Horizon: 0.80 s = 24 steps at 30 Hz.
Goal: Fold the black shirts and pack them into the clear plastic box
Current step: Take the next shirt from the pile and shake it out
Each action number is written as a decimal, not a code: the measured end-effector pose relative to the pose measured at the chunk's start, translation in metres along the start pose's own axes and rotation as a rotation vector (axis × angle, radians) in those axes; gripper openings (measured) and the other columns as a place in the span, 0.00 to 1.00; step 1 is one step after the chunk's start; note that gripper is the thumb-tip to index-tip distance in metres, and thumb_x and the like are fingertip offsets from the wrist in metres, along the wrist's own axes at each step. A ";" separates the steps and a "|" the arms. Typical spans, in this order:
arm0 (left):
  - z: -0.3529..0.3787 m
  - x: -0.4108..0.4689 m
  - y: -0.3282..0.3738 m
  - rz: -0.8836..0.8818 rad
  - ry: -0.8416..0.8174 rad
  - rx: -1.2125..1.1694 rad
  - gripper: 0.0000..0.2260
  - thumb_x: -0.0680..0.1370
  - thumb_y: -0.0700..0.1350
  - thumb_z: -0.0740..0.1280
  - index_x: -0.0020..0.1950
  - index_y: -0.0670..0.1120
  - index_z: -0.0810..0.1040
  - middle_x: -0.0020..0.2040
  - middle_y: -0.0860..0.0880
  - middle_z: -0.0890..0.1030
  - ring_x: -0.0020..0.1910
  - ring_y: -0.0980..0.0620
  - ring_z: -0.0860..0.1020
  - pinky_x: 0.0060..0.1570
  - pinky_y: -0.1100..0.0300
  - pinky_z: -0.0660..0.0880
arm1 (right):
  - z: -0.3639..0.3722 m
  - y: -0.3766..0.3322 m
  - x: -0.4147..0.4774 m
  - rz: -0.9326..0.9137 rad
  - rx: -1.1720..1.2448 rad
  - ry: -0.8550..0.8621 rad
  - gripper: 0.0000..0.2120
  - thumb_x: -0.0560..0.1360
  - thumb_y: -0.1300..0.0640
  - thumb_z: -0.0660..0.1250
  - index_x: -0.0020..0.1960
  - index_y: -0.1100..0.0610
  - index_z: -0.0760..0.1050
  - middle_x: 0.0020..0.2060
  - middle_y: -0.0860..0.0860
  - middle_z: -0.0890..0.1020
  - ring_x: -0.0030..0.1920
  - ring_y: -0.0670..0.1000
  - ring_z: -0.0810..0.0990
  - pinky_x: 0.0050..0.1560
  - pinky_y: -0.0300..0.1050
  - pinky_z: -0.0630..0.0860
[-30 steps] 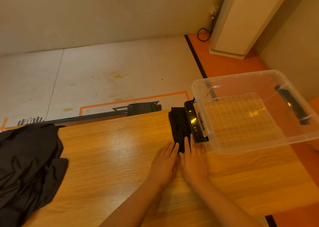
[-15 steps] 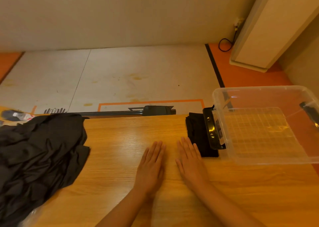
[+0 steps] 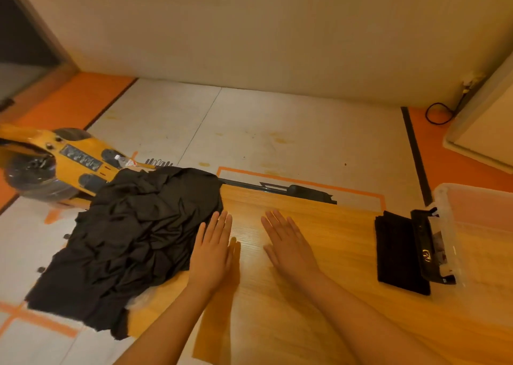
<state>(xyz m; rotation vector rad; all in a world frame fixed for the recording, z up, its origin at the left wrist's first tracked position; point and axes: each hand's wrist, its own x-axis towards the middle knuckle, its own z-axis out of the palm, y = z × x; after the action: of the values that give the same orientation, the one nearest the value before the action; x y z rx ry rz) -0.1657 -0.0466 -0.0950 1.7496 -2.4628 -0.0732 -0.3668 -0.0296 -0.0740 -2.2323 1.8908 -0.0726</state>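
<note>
A crumpled heap of black shirts (image 3: pixel 130 242) covers the left end of the wooden table (image 3: pixel 319 295) and hangs over its edge. My left hand (image 3: pixel 212 251) lies flat with straight fingers, its fingertips at the heap's right edge. My right hand (image 3: pixel 288 242) hovers flat over bare wood in the middle, holding nothing. A folded black shirt (image 3: pixel 397 253) lies at the right, against the black latch of the clear plastic box (image 3: pixel 477 226), which is cut off by the frame's right edge.
A yellow and black machine (image 3: pixel 52 165) stands on the floor behind the table's left end. A dark bar (image 3: pixel 283 190) runs along the table's far edge. A black cable (image 3: pixel 438 113) and a white cabinet (image 3: pixel 485 131) sit at the back right.
Both hands left the folded shirt by the box and moved left across the table toward the crumpled heap. The view swung left, so the box is now at the right edge.
</note>
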 end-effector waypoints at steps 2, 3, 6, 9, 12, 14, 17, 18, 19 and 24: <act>-0.013 0.000 -0.027 -0.052 0.043 0.037 0.26 0.81 0.51 0.49 0.77 0.42 0.58 0.77 0.45 0.60 0.77 0.48 0.54 0.74 0.51 0.47 | -0.005 -0.024 0.019 -0.080 0.023 0.036 0.31 0.82 0.46 0.52 0.78 0.50 0.39 0.76 0.47 0.37 0.72 0.47 0.30 0.66 0.43 0.25; -0.019 -0.001 -0.041 -0.072 0.063 0.052 0.27 0.79 0.51 0.51 0.77 0.42 0.58 0.77 0.45 0.60 0.77 0.48 0.55 0.74 0.50 0.49 | -0.009 -0.037 0.028 -0.105 0.020 0.045 0.32 0.82 0.45 0.53 0.78 0.50 0.38 0.77 0.48 0.39 0.72 0.46 0.30 0.66 0.42 0.25; -0.038 -0.007 -0.081 -0.126 0.115 0.084 0.28 0.79 0.50 0.51 0.78 0.41 0.57 0.78 0.44 0.59 0.77 0.46 0.56 0.73 0.48 0.54 | -0.016 -0.077 0.053 -0.168 0.037 0.046 0.32 0.82 0.45 0.54 0.79 0.50 0.41 0.78 0.48 0.43 0.73 0.45 0.32 0.66 0.41 0.25; -0.051 -0.014 -0.117 -0.171 0.135 0.103 0.27 0.80 0.50 0.51 0.78 0.41 0.57 0.78 0.43 0.59 0.77 0.45 0.56 0.73 0.47 0.54 | -0.018 -0.114 0.074 -0.254 0.002 0.040 0.32 0.82 0.46 0.54 0.79 0.51 0.42 0.78 0.47 0.44 0.72 0.44 0.32 0.66 0.41 0.25; -0.058 -0.020 -0.147 -0.193 0.134 0.096 0.27 0.80 0.50 0.51 0.77 0.41 0.58 0.78 0.43 0.60 0.77 0.46 0.57 0.73 0.48 0.53 | -0.017 -0.149 0.093 -0.308 -0.007 0.008 0.31 0.82 0.46 0.54 0.79 0.52 0.44 0.79 0.48 0.46 0.77 0.48 0.40 0.70 0.43 0.31; -0.063 -0.021 -0.163 -0.215 0.135 0.080 0.27 0.80 0.50 0.51 0.77 0.41 0.60 0.77 0.44 0.61 0.76 0.46 0.59 0.73 0.49 0.54 | -0.014 -0.169 0.106 -0.328 -0.003 -0.003 0.30 0.82 0.45 0.53 0.79 0.53 0.45 0.79 0.49 0.48 0.78 0.48 0.42 0.71 0.44 0.34; -0.066 -0.021 -0.184 -0.218 0.093 0.063 0.26 0.80 0.52 0.52 0.76 0.43 0.64 0.74 0.44 0.68 0.74 0.46 0.65 0.74 0.50 0.58 | -0.009 -0.193 0.122 -0.346 -0.018 -0.037 0.30 0.82 0.44 0.51 0.79 0.53 0.46 0.79 0.49 0.49 0.78 0.48 0.44 0.72 0.44 0.36; -0.065 -0.020 -0.189 -0.202 0.077 0.051 0.25 0.80 0.51 0.54 0.76 0.44 0.65 0.73 0.45 0.70 0.73 0.47 0.67 0.73 0.50 0.59 | -0.008 -0.199 0.125 -0.346 -0.023 -0.052 0.29 0.83 0.44 0.51 0.79 0.53 0.46 0.79 0.49 0.49 0.78 0.48 0.44 0.72 0.44 0.36; -0.064 -0.020 -0.194 -0.185 0.069 0.032 0.24 0.80 0.50 0.58 0.75 0.45 0.65 0.71 0.46 0.72 0.72 0.47 0.69 0.72 0.49 0.61 | -0.006 -0.206 0.129 -0.338 -0.030 -0.066 0.29 0.83 0.45 0.51 0.79 0.53 0.47 0.78 0.49 0.50 0.78 0.48 0.45 0.73 0.44 0.37; -0.066 -0.010 -0.203 -0.137 0.059 -0.052 0.18 0.76 0.46 0.70 0.66 0.46 0.77 0.58 0.48 0.79 0.59 0.47 0.77 0.66 0.49 0.69 | -0.006 -0.224 0.143 -0.229 -0.065 -0.055 0.21 0.83 0.57 0.52 0.76 0.53 0.61 0.77 0.50 0.60 0.77 0.50 0.52 0.76 0.47 0.45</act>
<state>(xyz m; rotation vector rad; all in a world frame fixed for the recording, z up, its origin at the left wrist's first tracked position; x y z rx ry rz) 0.0361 -0.1028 -0.0528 1.8680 -2.2778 -0.0955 -0.1258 -0.1361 -0.0391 -2.4590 1.6247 0.0140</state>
